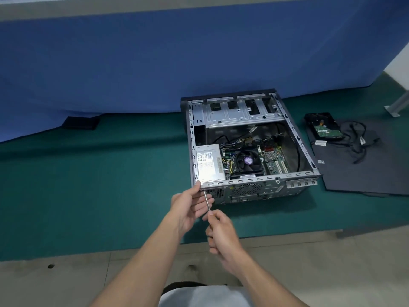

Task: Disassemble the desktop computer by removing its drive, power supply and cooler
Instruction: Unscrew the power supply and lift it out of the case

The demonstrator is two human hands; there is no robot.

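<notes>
An open desktop case [298, 142] lies on its side on the green mat, its rear panel toward me. Inside, the silver power supply [209, 163] sits at the near left corner and the black cooler fan [247, 161] beside it on the motherboard. My right hand [222, 232] grips the handle of a screwdriver [207, 200] whose tip meets the rear panel's near left corner. My left hand [190, 204] touches that corner, its fingers around the shaft. A removed hard drive [324, 127] lies on a dark panel to the right.
The dark side panel [358, 171] lies right of the case with loose black cables [356, 138] on it. A blue partition [132, 63] runs behind the case. A small black object [80, 123] lies at its foot on the left. The mat's edge meets bare floor near me.
</notes>
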